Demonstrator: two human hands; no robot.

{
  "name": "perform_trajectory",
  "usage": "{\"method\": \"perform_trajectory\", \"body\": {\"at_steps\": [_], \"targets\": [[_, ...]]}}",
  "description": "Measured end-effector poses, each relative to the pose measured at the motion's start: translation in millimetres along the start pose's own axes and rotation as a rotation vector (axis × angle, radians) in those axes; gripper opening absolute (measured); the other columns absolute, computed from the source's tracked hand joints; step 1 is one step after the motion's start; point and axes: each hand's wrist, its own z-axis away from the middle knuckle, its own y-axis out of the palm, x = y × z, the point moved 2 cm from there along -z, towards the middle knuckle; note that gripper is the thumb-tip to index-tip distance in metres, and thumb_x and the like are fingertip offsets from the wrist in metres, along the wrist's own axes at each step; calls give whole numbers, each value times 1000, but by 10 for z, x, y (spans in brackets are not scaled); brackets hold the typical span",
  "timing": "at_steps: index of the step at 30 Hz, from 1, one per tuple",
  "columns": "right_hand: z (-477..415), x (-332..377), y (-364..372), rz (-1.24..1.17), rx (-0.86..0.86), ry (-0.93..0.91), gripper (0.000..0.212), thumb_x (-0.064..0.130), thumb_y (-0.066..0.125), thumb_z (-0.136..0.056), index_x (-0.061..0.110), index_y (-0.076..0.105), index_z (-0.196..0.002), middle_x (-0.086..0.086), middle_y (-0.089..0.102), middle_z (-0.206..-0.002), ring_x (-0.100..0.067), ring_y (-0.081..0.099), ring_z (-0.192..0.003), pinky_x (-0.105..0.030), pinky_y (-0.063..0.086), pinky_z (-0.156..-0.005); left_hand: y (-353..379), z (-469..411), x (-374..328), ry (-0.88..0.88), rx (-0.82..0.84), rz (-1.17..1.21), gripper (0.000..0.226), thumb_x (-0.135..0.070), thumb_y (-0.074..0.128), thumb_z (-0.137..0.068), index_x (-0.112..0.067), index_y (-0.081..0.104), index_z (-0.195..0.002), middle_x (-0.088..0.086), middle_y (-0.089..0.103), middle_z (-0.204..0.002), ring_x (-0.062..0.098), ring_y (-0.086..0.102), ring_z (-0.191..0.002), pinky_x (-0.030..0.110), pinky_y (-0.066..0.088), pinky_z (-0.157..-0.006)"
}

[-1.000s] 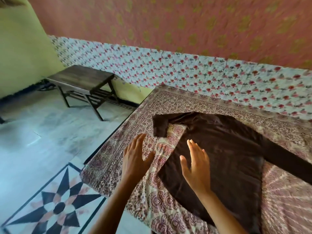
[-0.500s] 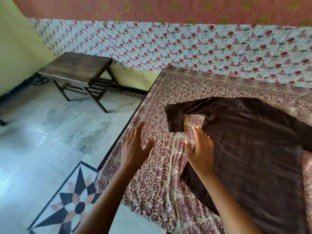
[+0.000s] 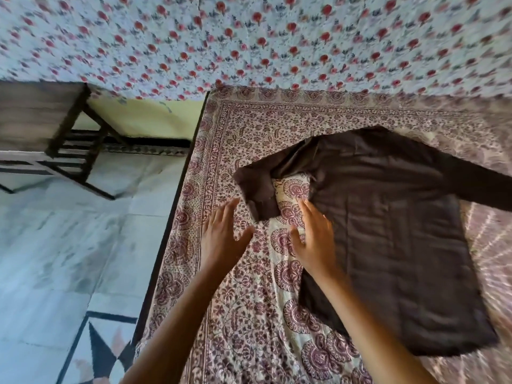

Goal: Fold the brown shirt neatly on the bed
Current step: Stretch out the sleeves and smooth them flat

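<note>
Both hands have slid further up the bed toward the folded sleeve.
Left hand (image 3: pixel 221 239) is flat, fingers spread, holding nothing, on the patterned bedcover (image 3: pixel 243 328); right hand (image 3: pixel 315 239), also open and empty, rests on the edge of the brown shirt (image 3: pixel 393 239), spread flat on the bed, one sleeve bent back.

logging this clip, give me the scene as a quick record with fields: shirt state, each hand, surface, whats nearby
shirt: brown shirt spread flat on the bed, near sleeve bent back toward the body, far sleeve stretched out to the right
left hand: left hand open, fingers spread, over the bedsheet beside the bent sleeve, holding nothing
right hand: right hand open, at the shirt's near edge below the armpit
surface: patterned bedsheet
nearby: dark wooden table on the floor, floral cloth on the wall
</note>
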Motion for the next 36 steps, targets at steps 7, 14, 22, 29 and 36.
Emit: {"method": "perform_trajectory", "body": {"at_steps": [7, 14, 22, 29, 36], "targets": [[-489, -187, 845, -8, -24, 211, 61, 34, 39, -84, 2, 42, -136, -14, 47, -139, -28, 42, -130, -49, 38, -104, 591, -944, 582, 141, 214, -92, 60, -40, 60, -85, -24, 38, -138, -2, 37, -146, 18, 35, -131, 44, 31, -109], [-824, -800, 1694, 21, 39, 303, 58, 27, 45, -82, 0, 44, -134, -19, 52, -133, -32, 48, -125, -45, 39, -105, 1592, -1703, 948, 190, 382, -231, 68, -36, 65, -82, -27, 33, -141, 3, 25, -153, 22, 25, -138, 42, 24, -113], [-1064, -1173, 2250, 7, 96, 346, 50, 8, 48, -88, 2, 40, -137, -16, 49, -136, -30, 47, -124, -40, 39, -102, 2295, -1984, 1028, 321, 492, -495, 76, -43, 67, -80, -19, 30, -142, 13, 40, -141, 29, 44, -125, 41, 41, -98], [-1267, -1102, 2374, -214, -80, 383, 54, 13, 38, -89, 9, 32, -143, -6, 38, -147, -7, 37, -128, -9, 26, -99, 1572, -2612, 1083, -354, 14, 668, 9, -9, 49, -91, -5, 56, -95, -1, 54, -76, 14, 59, -69, 18, 48, -52], [-1817, -766, 2739, -12, 122, 231, 58, 18, 55, -87, 7, 35, -140, -15, 40, -143, -27, 42, -129, -39, 39, -105, 679, -3076, 1970, -608, -493, 1155, 21, -11, 50, -90, -21, 36, -77, 2, 49, -83, 12, 54, -74, 20, 49, -47]]}}
